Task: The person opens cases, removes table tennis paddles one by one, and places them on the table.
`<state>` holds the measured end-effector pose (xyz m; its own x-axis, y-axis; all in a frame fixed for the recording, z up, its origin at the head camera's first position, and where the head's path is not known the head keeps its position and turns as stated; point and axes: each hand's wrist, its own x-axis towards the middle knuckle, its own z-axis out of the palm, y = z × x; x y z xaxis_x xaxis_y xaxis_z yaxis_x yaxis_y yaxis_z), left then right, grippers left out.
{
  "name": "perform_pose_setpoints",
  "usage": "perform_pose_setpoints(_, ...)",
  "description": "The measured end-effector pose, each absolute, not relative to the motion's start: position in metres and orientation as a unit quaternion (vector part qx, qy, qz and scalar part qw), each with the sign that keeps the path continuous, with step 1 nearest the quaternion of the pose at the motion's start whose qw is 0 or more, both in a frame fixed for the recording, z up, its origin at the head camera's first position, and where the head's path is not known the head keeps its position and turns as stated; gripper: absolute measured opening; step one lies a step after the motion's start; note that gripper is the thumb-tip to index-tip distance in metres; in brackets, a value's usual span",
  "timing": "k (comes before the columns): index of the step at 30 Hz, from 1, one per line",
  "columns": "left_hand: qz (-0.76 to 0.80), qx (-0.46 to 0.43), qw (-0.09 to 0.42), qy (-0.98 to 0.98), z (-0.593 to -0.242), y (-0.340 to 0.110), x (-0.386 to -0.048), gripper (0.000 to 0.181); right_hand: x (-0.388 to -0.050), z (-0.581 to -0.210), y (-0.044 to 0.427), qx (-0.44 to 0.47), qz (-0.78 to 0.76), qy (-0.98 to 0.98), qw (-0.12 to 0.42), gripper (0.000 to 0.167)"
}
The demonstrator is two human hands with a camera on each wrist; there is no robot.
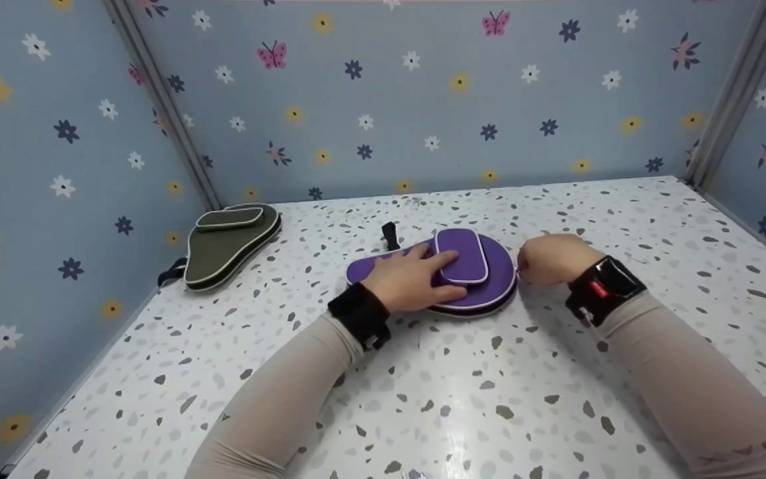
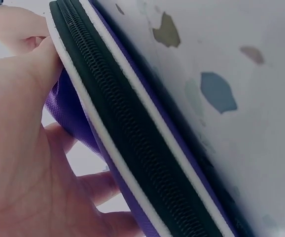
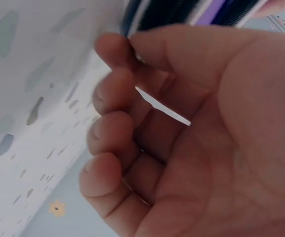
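Just right of the frame's centre, the left hand (image 1: 409, 281) rests spread on the purple case (image 1: 471, 265); firm pressure should help the right hand (image 1: 552, 258), pinching seemingly the zipper pull (image 1: 518, 269), draw evenly along the zipper (image 2: 127, 118).

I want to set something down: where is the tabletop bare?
Bare: between the green case and purple case; in front of it between the sleeves; and between the right hand and right wall. Crowded: the purple case, left hand on top, right hand at its end.

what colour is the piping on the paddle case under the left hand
The piping is white, clearest in the left wrist view.
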<state>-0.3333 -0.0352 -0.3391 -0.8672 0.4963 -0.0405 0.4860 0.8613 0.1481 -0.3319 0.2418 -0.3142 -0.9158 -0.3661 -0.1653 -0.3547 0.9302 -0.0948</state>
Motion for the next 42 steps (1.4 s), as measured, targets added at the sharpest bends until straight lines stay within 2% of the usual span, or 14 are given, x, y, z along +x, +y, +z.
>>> perform_pose_setpoints(10, 0.071, 0.260, 0.035, 0.962, -0.339, -0.036, -0.334, 0.086, -0.328, -0.308, 0.237, -0.203, -0.031, 0.968, 0.144, 0.013)
perform_pose_setpoints(16, 0.071, 0.261, 0.032, 0.962, -0.339, -0.037, -0.334, 0.085, -0.326, -0.303, 0.233, -0.207, -0.042, 0.959, 0.187, 0.024)
perform_pose_setpoints(19, 0.072, 0.259, 0.034, 0.963, -0.339, -0.036, -0.334, 0.085, -0.322, -0.301, 0.230, -0.215, -0.036, 0.955, 0.202, 0.019)
perform_pose_setpoints(24, 0.074, 0.253, 0.034, 0.964, -0.340, -0.035, -0.334, 0.085, -0.317, -0.299, 0.227, -0.248, -0.055, 0.940, 0.229, 0.026)
perform_pose_setpoints(26, 0.074, 0.251, 0.032, 0.965, -0.340, -0.034, -0.333, 0.085, -0.316, -0.298, 0.226, -0.255, -0.065, 0.936, 0.232, 0.023)
perform_pose_setpoints(29, 0.074, 0.258, 0.037, 0.963, -0.339, -0.036, -0.334, 0.085, -0.314, -0.298, 0.224, -0.253, -0.065, 0.938, 0.230, 0.012)
perform_pose_setpoints(35, 0.060, 0.312, 0.067, 0.946, -0.328, -0.054, -0.344, 0.077, -0.316, -0.299, 0.223, -0.233, -0.052, 0.947, 0.213, 0.011)
perform_pose_setpoints(38, 0.066, 0.325, 0.070, 0.941, -0.325, -0.066, -0.352, 0.077, -0.318, -0.300, 0.226, -0.231, -0.036, 0.957, 0.172, 0.010)
perform_pose_setpoints(42, 0.086, 0.329, 0.080, 0.937, -0.325, -0.075, -0.358, 0.079, -0.323, -0.305, 0.231, -0.216, -0.015, 0.971, 0.099, 0.022)
